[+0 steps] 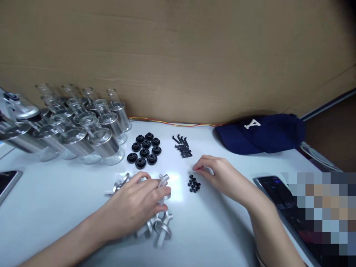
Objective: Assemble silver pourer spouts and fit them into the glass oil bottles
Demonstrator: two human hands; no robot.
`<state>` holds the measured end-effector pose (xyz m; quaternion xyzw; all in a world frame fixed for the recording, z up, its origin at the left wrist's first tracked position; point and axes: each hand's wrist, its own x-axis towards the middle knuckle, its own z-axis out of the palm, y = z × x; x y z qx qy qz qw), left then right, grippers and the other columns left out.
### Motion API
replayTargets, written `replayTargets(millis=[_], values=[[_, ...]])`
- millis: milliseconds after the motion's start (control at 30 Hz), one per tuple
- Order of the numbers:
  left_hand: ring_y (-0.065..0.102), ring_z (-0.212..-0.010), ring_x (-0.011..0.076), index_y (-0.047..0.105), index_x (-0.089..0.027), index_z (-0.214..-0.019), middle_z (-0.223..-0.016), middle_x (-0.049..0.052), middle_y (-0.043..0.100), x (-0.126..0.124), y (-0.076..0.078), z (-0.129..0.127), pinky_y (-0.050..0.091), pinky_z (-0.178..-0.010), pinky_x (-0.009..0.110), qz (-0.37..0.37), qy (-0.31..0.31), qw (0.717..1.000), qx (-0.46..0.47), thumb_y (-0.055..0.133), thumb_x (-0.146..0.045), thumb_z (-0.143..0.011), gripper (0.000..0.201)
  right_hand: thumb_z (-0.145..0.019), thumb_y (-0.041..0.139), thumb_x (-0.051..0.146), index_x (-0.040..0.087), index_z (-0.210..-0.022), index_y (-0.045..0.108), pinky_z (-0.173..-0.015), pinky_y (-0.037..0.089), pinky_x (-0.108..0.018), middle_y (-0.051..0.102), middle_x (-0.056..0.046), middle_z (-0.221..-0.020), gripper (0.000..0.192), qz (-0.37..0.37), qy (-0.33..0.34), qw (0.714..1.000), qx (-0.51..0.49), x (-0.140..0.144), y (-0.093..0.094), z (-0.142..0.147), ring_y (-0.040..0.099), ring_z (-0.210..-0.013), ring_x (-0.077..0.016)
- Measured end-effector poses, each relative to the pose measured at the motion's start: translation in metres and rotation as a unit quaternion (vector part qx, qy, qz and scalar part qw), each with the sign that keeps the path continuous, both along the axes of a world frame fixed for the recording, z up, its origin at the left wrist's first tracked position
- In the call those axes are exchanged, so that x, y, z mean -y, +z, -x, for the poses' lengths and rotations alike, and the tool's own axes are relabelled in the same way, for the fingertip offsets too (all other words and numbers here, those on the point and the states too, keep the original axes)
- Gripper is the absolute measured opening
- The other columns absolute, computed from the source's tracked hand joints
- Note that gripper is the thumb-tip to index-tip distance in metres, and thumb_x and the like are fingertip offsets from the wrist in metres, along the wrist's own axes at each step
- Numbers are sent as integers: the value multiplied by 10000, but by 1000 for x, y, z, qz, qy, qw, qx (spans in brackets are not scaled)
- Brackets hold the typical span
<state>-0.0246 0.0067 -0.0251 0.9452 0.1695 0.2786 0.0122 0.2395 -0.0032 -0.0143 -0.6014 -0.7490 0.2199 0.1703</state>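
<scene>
So I've got a big sheet of brown cardboard (178,55) propped up behind the white table (55,207), basically a backdrop wall, and that's all the room you can see. Everything's laid out by type so I can reach each sort without digging: the finished-looking clear bottles with silver collars (83,126) are bunched up at the far left, out of the way, and my navy cap (261,135) is parked at the back right, with a red and yellow wire (172,123) running along the table's back edge. A phone (280,196) sits by my right forearm, another dark screen (7,181) at the left edge. Nearer me, the black round caps (144,150) sit in a tidy cluster, the little black stems (182,146) beside them, and the tiny black beads (194,183) in a small heap. My left hand (139,204) is closed over the pile of clear-and-silver pump pieces (160,226), fingers wrapped round one. My right hand (219,176) hovers just past the beads, fingertips pinched together; can't tell if there's anything between them.
</scene>
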Motion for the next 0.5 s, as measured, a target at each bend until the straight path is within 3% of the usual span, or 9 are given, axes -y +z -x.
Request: replayTargets(millis=[300,500], values=[[611,-675,114,501,-123,-1037,-832,27,697,-1,1,1,437,-878,349,-16,-17,1000,3,366,-232,-1001,178,-848,561,192,192,-795,691,-679,467,-285,698,-34,-818,141,59,-13,998,16,0,-3,9,633,-722,-175],[616,-665,119,534,-136,-1035,-762,1,667,3,3,1,458,-876,368,-18,-31,999,-17,395,-241,-991,180,-827,561,180,193,-787,698,-692,462,-288,706,-34,-807,143,79,-27,996,23,0,-3,12,638,-741,-182]])
